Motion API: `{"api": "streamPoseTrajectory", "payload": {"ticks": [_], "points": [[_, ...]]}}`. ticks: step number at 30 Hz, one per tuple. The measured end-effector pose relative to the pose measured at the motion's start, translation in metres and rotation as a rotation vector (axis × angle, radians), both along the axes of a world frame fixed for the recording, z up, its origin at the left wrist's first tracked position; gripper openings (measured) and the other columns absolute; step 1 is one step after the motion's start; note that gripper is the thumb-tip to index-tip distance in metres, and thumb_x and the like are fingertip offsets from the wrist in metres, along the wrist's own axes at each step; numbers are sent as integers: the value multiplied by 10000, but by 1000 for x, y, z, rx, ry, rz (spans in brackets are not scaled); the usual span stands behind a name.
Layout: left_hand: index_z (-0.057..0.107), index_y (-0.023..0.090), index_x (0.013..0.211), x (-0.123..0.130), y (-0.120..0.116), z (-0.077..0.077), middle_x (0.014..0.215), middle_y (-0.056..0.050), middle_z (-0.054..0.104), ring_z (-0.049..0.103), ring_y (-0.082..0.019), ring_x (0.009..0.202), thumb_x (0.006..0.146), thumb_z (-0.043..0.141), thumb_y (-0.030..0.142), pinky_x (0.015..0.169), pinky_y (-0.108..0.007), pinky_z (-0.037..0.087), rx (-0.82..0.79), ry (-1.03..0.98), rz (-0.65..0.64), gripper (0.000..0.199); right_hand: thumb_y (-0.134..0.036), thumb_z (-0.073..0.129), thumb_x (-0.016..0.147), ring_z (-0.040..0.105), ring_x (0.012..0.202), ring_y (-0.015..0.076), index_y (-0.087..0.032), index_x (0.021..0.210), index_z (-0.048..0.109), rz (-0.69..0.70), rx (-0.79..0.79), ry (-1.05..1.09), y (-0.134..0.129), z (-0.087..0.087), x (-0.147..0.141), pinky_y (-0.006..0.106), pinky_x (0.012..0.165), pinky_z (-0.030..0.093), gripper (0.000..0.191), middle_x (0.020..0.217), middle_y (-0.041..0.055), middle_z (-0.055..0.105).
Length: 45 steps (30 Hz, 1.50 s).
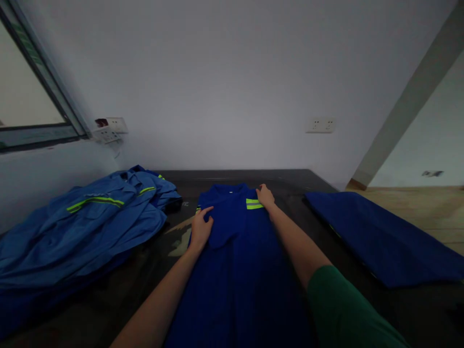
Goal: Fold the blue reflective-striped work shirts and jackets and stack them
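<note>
A dark blue collared work garment [232,227] lies lengthwise before me, narrow and folded, with a small label at its collar. Its lower part runs out of view at the bottom. Near its upper right edge is a yellow-green and grey reflective strip [254,204]. My left hand [201,228] rests at the garment's left edge, thumb and index finger apart. At the upper right edge, beside the strip, my right hand [266,196] has its fingers closed on the cloth; some fingertips are hidden.
Crumpled lighter blue work clothes [94,227] with reflective strips are heaped at the left. On the right lies a folded dark blue garment [384,237]. The dark table [290,181] meets a pale wall with sockets [321,125]. A window [32,72] is at the upper left.
</note>
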<state>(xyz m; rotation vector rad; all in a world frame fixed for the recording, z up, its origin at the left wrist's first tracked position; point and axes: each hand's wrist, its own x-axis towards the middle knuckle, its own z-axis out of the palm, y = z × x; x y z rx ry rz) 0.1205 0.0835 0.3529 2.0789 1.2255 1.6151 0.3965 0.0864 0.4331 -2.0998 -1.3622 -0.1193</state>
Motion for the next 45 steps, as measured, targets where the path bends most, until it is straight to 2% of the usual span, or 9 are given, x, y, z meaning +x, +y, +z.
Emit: {"api": "streamPoseTrajectory", "payload": {"ticks": [6, 13, 20, 24, 29, 33, 36, 40, 45], "points": [[658, 144, 1181, -10, -2, 17, 1192, -123, 634, 589, -267, 1124, 742, 559, 59, 1040, -394, 419, -121, 220, 106, 458, -252, 431, 965, 606, 1099, 264, -261, 1291, 485, 33, -25, -176, 20, -18, -3, 371, 880, 456, 330, 1257, 135, 536], [646, 112, 1195, -10, 1, 9, 1214, -174, 601, 594, -299, 1117, 839, 555, 192, 995, -394, 447, -152, 419, 163, 376, -273, 380, 978, 549, 1144, 289, -204, 1319, 468, 28, 41, -266, 12, -18, -6, 387, 872, 472, 359, 1292, 157, 501], [698, 134, 1093, -18, 9, 12, 1168, -137, 652, 607, -267, 1099, 848, 427, 71, 1028, -378, 429, -129, 332, 107, 371, -387, 329, 991, 399, 1313, 269, -127, 1353, 473, 250, -26, -370, 5, -25, -23, 413, 1062, 337, 469, 1425, 175, 447], [698, 155, 1095, -23, 11, 12, 1164, -119, 652, 593, -271, 1117, 824, 459, 70, 1052, -399, 410, -70, 346, 119, 371, -450, 288, 988, 266, 1407, 286, -121, 1436, 374, 235, -121, -318, 11, -36, -16, 558, 1100, 227, 562, 1518, 182, 325], [682, 181, 1137, -24, -1, 12, 1204, -140, 601, 628, -286, 1032, 839, 441, 84, 964, -399, 470, -133, 508, 215, 395, -501, 256, 982, 119, 1457, 263, -126, 1488, 277, 254, -176, -271, 14, -41, -10, 588, 1124, 130, 631, 1567, 153, 211], [644, 207, 1180, -18, -25, 25, 1280, -169, 520, 601, -325, 1046, 834, 437, 80, 903, -468, 474, -67, 651, 352, 422, -438, 336, 975, 255, 1414, 270, -117, 1422, 412, 224, 4, -226, 14, -38, -9, 499, 1116, 241, 555, 1511, 156, 350], [627, 219, 1194, -4, -36, 29, 1355, -152, 489, 480, -337, 1214, 866, 454, 133, 1002, -498, 392, 95, 653, 309, 381, -245, 313, 972, 413, 1316, 234, -90, 1390, 454, 150, 163, -180, 15, -29, 2, 373, 1070, 336, 468, 1416, 168, 479], [556, 238, 1298, 18, -31, 13, 1432, -107, 463, 408, -291, 1316, 923, 444, 287, 1099, -462, 309, 73, 572, 101, 394, -77, 277, 908, 551, 1163, 198, -121, 1310, 561, 142, 175, -149, 23, -10, 24, 321, 1004, 396, 493, 1261, 128, 618], [492, 225, 1373, 21, -19, -9, 1496, -107, 390, 290, -293, 1409, 931, 427, 349, 1155, -482, 187, -38, 548, -14, 464, -137, 444, 889, 599, 1027, 172, -218, 1110, 704, 258, 110, -186, 41, 2, 38, 289, 964, 409, 351, 1095, 29, 708]]}}
